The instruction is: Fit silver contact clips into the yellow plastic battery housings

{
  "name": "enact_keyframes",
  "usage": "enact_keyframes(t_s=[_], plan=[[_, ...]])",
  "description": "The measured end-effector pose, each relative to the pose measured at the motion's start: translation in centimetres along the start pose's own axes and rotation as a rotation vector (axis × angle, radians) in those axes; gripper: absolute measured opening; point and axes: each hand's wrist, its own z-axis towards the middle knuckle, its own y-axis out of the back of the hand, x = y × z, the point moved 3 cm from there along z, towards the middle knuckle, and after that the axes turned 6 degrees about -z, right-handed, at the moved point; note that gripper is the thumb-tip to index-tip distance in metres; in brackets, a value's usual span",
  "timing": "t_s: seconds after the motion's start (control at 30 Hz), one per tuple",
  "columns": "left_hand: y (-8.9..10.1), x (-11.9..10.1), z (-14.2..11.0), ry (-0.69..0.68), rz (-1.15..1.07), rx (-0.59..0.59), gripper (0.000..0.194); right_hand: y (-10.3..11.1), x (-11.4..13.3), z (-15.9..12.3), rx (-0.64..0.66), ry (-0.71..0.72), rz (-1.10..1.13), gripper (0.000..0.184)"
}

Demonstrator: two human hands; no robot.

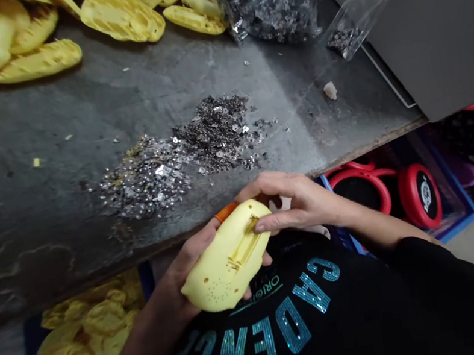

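Observation:
My left hand (190, 253) is closed around a yellow plastic shell (221, 272), with an orange band on one finger. The shell is rounded, with a long battery-like slot, a cluster of small holes and a few screw holes facing up. At its far end, my right hand (291, 201) grips the edge, the thumb pressing at the end of the slot and the other fingers partly hidden behind. Whether a small part is under the thumb cannot be seen. Just beyond the hands, two heaps of small metal plates, a shinier one (145, 178) and a darker one (220, 131), lie on the metal table (40, 206).
More yellow shells (121, 17) are piled at the table's back left. Clear bags of metal pieces (284, 7) stand at the back, beside a grey box (433, 14). Below are a blue crate (460, 224) with red-rimmed round parts and a heap of yellow pieces (83, 345).

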Motion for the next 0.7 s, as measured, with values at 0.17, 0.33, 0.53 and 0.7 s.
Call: enact_keyframes(t_s=[0.17, 0.33, 0.53, 0.7], plan=[[-1.1, -1.5, -0.6, -0.231, -0.062, -0.069, 0.066, 4.3, -2.6, 0.1, -0.329, -0.093, -0.595, 0.009], [-1.1, -1.9, -1.3, -0.242, -0.066, -0.094, 0.074, 4.4, -4.8, 1.5, -0.218, -0.125, -0.841, 0.011], [-0.4, -1.6, -1.6, -0.251, -0.062, -0.081, 0.084, 5.8, -4.8, 2.2, -0.203, -0.208, -0.853, 0.014], [-0.6, -1.7, -1.4, -0.204, -0.051, -0.050, 0.081, 7.0, -4.6, 3.8, -0.221, -0.220, -0.968, 0.014]])
